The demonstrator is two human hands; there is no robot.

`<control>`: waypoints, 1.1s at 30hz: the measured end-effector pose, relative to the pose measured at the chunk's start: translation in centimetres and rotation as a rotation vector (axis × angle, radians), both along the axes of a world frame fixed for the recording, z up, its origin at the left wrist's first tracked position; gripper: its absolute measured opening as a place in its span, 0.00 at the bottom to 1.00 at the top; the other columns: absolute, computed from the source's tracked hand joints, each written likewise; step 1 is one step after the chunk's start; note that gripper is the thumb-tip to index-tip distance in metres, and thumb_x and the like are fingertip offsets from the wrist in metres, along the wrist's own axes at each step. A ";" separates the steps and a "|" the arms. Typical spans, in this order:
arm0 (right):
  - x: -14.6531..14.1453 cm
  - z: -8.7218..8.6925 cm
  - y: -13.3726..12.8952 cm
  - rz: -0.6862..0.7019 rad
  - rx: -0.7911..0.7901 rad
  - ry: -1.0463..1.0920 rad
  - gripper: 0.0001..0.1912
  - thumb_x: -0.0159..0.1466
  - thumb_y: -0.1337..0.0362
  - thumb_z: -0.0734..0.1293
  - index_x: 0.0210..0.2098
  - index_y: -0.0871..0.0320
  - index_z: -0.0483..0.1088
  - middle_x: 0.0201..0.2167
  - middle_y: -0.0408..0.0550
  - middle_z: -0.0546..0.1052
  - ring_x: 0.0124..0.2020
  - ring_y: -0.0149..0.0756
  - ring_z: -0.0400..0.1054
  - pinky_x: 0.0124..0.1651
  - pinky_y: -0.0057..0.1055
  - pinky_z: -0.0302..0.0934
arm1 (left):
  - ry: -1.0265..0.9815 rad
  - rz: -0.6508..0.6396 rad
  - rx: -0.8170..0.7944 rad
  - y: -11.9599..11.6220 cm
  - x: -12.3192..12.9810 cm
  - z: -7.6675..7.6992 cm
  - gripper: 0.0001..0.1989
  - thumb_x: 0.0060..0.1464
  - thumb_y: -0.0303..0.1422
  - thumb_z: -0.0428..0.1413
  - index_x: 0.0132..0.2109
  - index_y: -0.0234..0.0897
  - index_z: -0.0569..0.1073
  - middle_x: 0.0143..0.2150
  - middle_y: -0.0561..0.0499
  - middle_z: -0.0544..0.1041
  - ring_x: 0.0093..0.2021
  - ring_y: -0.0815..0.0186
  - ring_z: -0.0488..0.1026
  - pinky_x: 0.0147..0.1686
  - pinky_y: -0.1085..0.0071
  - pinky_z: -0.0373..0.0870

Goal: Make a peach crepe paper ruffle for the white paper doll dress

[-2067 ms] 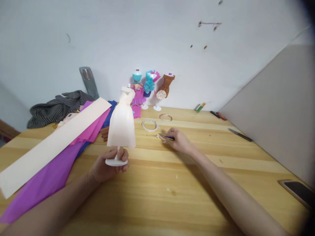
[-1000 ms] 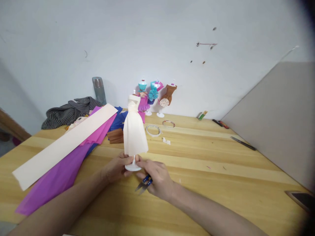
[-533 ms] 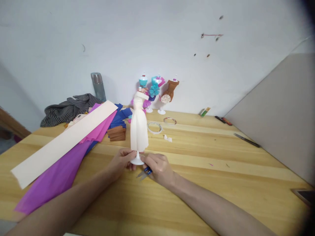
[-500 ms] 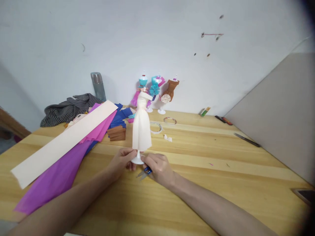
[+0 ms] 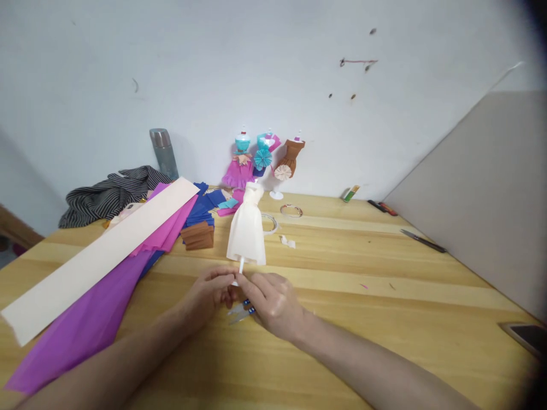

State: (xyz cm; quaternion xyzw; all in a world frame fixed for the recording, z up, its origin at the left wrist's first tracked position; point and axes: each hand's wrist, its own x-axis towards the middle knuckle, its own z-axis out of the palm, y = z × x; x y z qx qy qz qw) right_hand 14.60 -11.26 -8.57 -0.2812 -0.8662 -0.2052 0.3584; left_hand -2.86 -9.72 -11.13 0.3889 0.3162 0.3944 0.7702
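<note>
A small dress-form mannequin in a cream strapless dress [image 5: 247,230] tilts with its top leaning away from me. My left hand [image 5: 211,290] pinches the left side of its white stand, near the base [image 5: 235,283]. On the other side, my right hand [image 5: 273,299] grips the same stand with thumb and fingers. Thread snips [image 5: 243,311] with blue handles jut from beneath my right hand, blades pointing left; whether that hand also holds them I cannot tell. Most of the base is hidden by my fingers.
Three dressed mannequins [image 5: 293,156] stand against the wall. Left lie a long cream paper strip [image 5: 102,256], purple sheet [image 5: 85,330], brown folded piece [image 5: 197,236], striped cloth [image 5: 113,196] and flask [image 5: 163,154]. Tape rings [image 5: 291,211] and a cutter knife [image 5: 423,241] lie right.
The mannequin has gone from upright to leaning back, its top lower and the dress hem showing wider. Both hands still hold the stand. The view has shifted slightly.
</note>
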 end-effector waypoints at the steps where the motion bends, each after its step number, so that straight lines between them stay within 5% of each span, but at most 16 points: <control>1: 0.0 0.4 -0.3 0.002 -0.003 -0.008 0.14 0.62 0.75 0.55 0.44 0.66 0.68 0.20 0.45 0.70 0.21 0.34 0.62 0.23 0.31 0.52 | -0.042 -0.017 -0.038 -0.3 0.2 0.1 0.08 0.49 0.34 0.61 0.35 0.33 0.77 0.26 0.51 0.72 0.26 0.70 0.67 0.27 0.74 0.60; 16: 1.6 3.2 -1.9 0.079 -0.191 -0.154 0.13 0.63 0.75 0.54 0.33 0.61 0.69 0.21 0.45 0.68 0.21 0.35 0.60 0.23 0.32 0.53 | -0.013 -0.196 -0.108 -2.5 0.6 0.3 0.13 0.51 0.37 0.60 0.39 0.30 0.76 0.24 0.50 0.70 0.23 0.72 0.68 0.23 0.79 0.63; 25: 0.8 1.1 -1.8 0.092 -0.135 -0.124 0.15 0.64 0.77 0.53 0.34 0.64 0.69 0.21 0.47 0.68 0.22 0.34 0.61 0.24 0.31 0.56 | -0.017 -0.108 -0.117 -2.1 0.5 0.2 0.23 0.47 0.40 0.62 0.48 0.29 0.75 0.20 0.52 0.71 0.17 0.71 0.68 0.15 0.79 0.62; 33: 0.5 0.5 -1.9 0.219 -0.192 -0.095 0.14 0.62 0.76 0.55 0.44 0.71 0.68 0.24 0.50 0.70 0.25 0.37 0.65 0.27 0.32 0.63 | 0.039 0.006 -0.141 -2.3 0.9 0.4 0.22 0.43 0.43 0.65 0.38 0.28 0.77 0.18 0.53 0.69 0.14 0.77 0.61 0.12 0.81 0.56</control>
